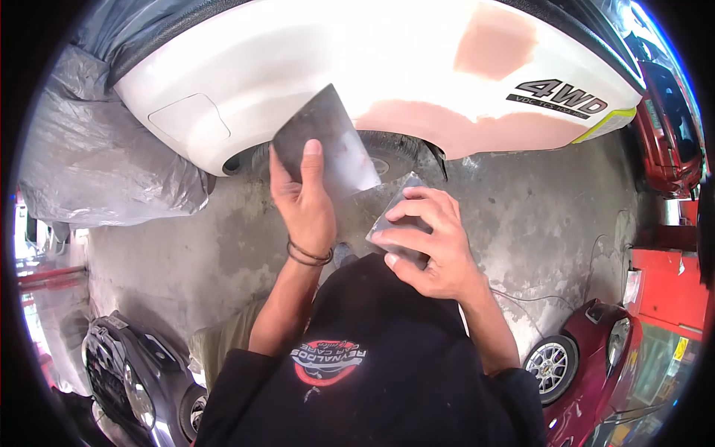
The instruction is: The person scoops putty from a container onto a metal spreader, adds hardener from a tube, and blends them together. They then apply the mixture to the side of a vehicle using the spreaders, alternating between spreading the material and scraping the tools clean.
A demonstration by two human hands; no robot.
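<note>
My left hand (309,190) grips a flat, shiny grey plate (335,138) by its lower left edge, thumb on its face. Faint smears mark the plate's surface. My right hand (436,242) is closed around a smaller flat grey putty spreader (383,223), which is partly hidden behind the fingers. The spreader's top corner is close to the plate's lower right corner, with a small gap between them. Beyond both hands is a white car body panel (298,52) with pinkish filler patches (495,45) and a 4WD badge (562,97).
Below the panel a tyre (391,153) shows partly. Plastic sheeting (112,171) drapes the left side. A grey car (141,380) and a dark red car (588,372) stand behind me on either side. A cable (521,305) runs over the concrete floor (514,201).
</note>
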